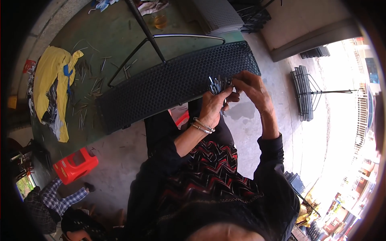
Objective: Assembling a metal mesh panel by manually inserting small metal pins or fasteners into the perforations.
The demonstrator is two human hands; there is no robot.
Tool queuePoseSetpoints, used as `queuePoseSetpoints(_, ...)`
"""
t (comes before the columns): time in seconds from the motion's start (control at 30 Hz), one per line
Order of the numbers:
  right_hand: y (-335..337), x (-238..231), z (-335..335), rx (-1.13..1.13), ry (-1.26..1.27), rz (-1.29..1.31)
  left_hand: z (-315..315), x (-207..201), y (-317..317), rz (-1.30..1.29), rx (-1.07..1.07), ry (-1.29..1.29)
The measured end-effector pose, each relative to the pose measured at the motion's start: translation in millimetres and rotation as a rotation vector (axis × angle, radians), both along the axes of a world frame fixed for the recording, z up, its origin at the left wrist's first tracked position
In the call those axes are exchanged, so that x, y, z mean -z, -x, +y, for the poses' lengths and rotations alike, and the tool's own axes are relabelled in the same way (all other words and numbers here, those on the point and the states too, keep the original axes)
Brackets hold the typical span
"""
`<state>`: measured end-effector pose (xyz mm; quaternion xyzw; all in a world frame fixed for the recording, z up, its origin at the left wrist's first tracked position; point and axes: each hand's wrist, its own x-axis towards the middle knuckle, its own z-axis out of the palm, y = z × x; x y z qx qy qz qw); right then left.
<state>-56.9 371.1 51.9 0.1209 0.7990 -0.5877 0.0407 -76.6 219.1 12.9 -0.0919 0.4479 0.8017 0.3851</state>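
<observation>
My left hand is closed around a bunch of short, thin metal strips, whose ends stick out above and below the fist. My right hand is beside it, thumb and fingers pinched together near the top of the bunch. Whatever is in that pinch is too small to make out. Just beyond both hands lies a long, slightly curved black mesh panel, its right end reaching past the table edge. A black metal rod with forked braces meets the panel's far side.
Loose metal strips are scattered over the green table, near a yellow bag. A glass of amber liquid and stacked mesh panels stand farther back. A red stool is at lower left, close to another person's checked sleeve.
</observation>
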Motion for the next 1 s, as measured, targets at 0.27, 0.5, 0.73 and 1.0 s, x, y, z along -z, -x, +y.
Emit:
queuePoseSetpoints(0.27,19.4,-0.6,18.2,0.384,-0.315,0.333,0.6,0.6,2.0,-0.082,-0.006,0.003)
queuePoseSetpoints(0.5,63.6,20.1,41.4,0.503,-0.466,0.505,7.8,11.3,-3.8,-0.121,0.006,-0.147)
queuePoseSetpoints(0.73,84.8,41.3,50.4,0.44,-0.62,0.5,4.7,7.7,-5.7,-0.133,0.023,-0.117)
queuePoseSetpoints(1.0,87.8,50.3,44.8,0.357,-0.885,0.527,2.5,13.0,-3.2,-0.127,0.05,-0.229)
